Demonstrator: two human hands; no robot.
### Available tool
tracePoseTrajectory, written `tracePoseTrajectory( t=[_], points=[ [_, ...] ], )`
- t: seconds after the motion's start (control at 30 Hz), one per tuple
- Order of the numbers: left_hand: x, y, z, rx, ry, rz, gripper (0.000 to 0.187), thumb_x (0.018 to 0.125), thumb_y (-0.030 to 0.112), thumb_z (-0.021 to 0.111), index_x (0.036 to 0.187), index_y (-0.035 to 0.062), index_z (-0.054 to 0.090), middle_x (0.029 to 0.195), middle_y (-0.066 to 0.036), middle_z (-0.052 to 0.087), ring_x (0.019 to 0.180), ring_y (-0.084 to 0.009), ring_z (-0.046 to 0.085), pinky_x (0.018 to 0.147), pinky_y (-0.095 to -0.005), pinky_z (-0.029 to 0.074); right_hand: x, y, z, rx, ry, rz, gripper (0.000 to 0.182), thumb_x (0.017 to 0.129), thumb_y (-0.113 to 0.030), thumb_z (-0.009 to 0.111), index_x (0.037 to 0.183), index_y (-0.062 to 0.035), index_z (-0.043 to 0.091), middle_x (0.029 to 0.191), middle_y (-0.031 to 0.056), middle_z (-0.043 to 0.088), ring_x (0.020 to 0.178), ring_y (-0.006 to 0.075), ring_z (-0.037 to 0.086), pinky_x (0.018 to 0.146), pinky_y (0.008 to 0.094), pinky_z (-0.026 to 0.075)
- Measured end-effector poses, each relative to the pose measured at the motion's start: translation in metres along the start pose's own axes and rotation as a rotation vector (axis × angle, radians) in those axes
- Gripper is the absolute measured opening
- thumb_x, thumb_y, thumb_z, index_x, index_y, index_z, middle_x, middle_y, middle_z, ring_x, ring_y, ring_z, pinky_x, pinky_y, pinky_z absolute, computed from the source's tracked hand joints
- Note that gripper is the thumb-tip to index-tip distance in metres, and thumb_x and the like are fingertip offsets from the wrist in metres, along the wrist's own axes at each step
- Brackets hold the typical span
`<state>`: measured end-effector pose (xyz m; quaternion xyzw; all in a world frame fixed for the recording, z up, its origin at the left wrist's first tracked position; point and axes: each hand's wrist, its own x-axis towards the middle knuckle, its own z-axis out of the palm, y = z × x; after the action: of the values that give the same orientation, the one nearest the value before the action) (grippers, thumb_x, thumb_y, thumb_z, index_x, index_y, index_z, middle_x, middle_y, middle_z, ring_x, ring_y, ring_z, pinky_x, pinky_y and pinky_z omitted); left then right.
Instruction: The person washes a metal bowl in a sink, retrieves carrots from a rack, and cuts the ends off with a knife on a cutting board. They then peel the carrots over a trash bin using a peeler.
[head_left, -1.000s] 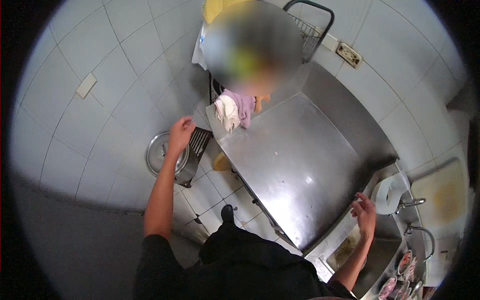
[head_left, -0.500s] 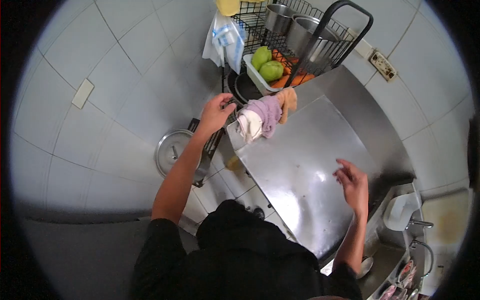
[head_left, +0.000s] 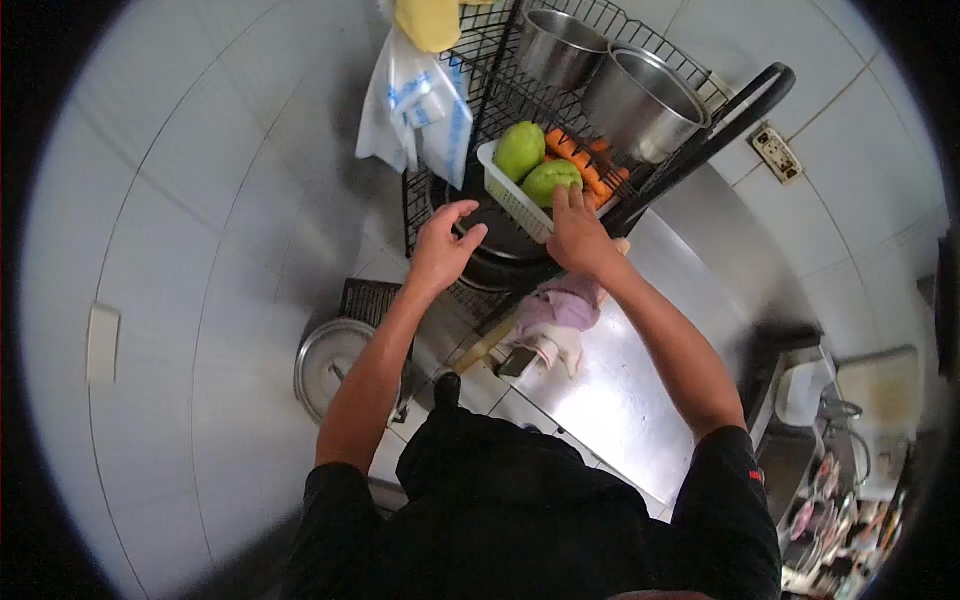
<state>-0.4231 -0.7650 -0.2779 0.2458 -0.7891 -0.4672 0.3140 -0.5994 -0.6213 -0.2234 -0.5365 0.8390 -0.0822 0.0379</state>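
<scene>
On the wire rack's lower shelf stands a white plastic basket (head_left: pixel 515 205) with green chayotes (head_left: pixel 553 182) and carrots (head_left: pixel 572 150) in it. My right hand (head_left: pixel 582 232) reaches over the basket's near end, its outstretched fingertips right at the front chayote. To the left of the basket, above a dark round pan (head_left: pixel 490 235), my left hand (head_left: pixel 445 248) is open, with thumb and fingers apart and nothing between them. Below my right wrist, purple and white cloths (head_left: pixel 562 315) hang over the corner of the steel counter (head_left: pixel 640 370).
Two steel pots (head_left: pixel 645 105) sit on the rack's upper shelf. Plastic bags (head_left: pixel 418 105) hang at its left side. A lidded pot (head_left: pixel 335 365) stands low on the left. At right is a sink with a faucet (head_left: pixel 842 408).
My right hand has swung from over the counter up and left to the basket. My body has come closer to the rack; my left hand stays raised and open.
</scene>
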Motion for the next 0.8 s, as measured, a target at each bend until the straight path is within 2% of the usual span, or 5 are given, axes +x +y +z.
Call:
tracePoseTrajectory(
  t=[0.2, 0.27, 0.5, 0.7, 0.8],
  points=[
    [0.043, -0.015, -0.006, -0.116, -0.107, -0.033, 0.038, 0.085, 0.018, 0.069, 0.118, 0.0031, 0.060, 0.116, -0.012, 0.062, 0.104, -0.0244, 0.060, 0.076, -0.0321, 0.050, 0.060, 0.018, 0.013, 0.060, 0.087, 0.445, 0.086, 0.078, -0.012, 0.057, 0.146, 0.0070, 0.009, 0.144, 0.0444, 0.014, 0.130, 0.0602, 0.027, 0.111, 0.0593, 0.020],
    [0.055, -0.017, -0.005, -0.138, -0.124, 0.005, 0.037, 0.084, 0.018, 0.069, 0.117, 0.0030, 0.060, 0.115, -0.013, 0.062, 0.104, -0.0264, 0.060, 0.080, -0.0336, 0.050, 0.061, 0.017, 0.005, -0.116, -0.009, 0.417, 0.058, 0.080, -0.011, 0.055, 0.130, 0.0136, 0.038, 0.133, 0.0426, 0.035, 0.120, 0.0554, 0.044, 0.100, 0.0566, 0.037],
    [0.106, -0.005, 0.027, 0.107, -0.096, 0.345, 0.039, 0.085, 0.018, 0.067, 0.120, 0.0047, 0.058, 0.121, -0.013, 0.056, 0.111, -0.0313, 0.054, 0.093, -0.0407, 0.045, 0.099, 0.152, 0.122, -1.252, -0.427, -0.022, 0.029, 0.080, -0.017, 0.062, 0.094, 0.0087, 0.065, 0.097, 0.0183, 0.065, 0.091, 0.0283, 0.065, 0.073, 0.0534, 0.051],
    [0.135, 0.000, 0.056, 0.171, -0.076, 0.420, 0.037, 0.082, 0.021, 0.069, 0.115, 0.0050, 0.061, 0.118, -0.016, 0.055, 0.115, -0.0349, 0.049, 0.099, -0.0436, 0.038, 0.089, 0.105, 0.091, 0.021, 0.276, 0.762, 0.035, 0.091, -0.025, 0.050, 0.106, 0.0056, 0.061, 0.086, 0.0144, 0.065, 0.075, 0.0303, 0.064, 0.070, 0.0469, 0.051],
    [0.131, 0.001, 0.063, 0.093, -0.065, 0.378, 0.036, 0.082, 0.020, 0.066, 0.113, 0.0014, 0.061, 0.115, -0.017, 0.054, 0.114, -0.0375, 0.047, 0.100, -0.0465, 0.037, 0.083, 0.076, 0.075, 0.357, 0.462, 0.934, 0.040, 0.097, -0.030, 0.044, 0.106, 0.0050, 0.062, 0.086, 0.0167, 0.066, 0.072, 0.0307, 0.063, 0.066, 0.0431, 0.050]
  ],
)
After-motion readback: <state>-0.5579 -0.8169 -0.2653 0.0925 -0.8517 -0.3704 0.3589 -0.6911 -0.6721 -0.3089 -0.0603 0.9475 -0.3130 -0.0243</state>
